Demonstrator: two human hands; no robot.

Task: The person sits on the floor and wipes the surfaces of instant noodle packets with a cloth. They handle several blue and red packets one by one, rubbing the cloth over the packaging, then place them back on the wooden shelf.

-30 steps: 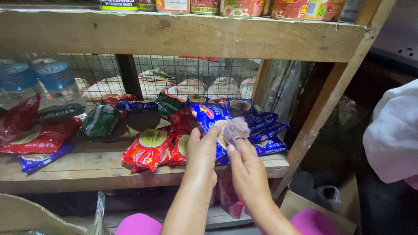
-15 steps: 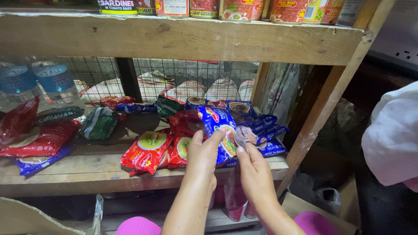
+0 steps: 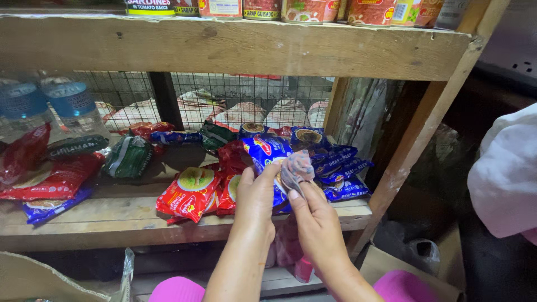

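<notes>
As both hands pinch it, crumpled faded rag [image 3: 297, 166], pinkish-blue

Taking the wooden shelf board [image 3: 112, 221] as the landmark: red noodle packets [image 3: 193, 193] with a yellow-green oval lie at its front middle, blue packets [image 3: 335, 165] are stacked at its right end, a dark green packet [image 3: 127, 157] sits left of centre toward the back, and red packets [image 3: 53, 179] over a blue one [image 3: 50, 206] lie at its left end. Above it, cans [image 3: 313, 10] with red and white labels line the upper shelf; two bottles with blue labels [image 3: 70, 100] stand at its back left.
</notes>
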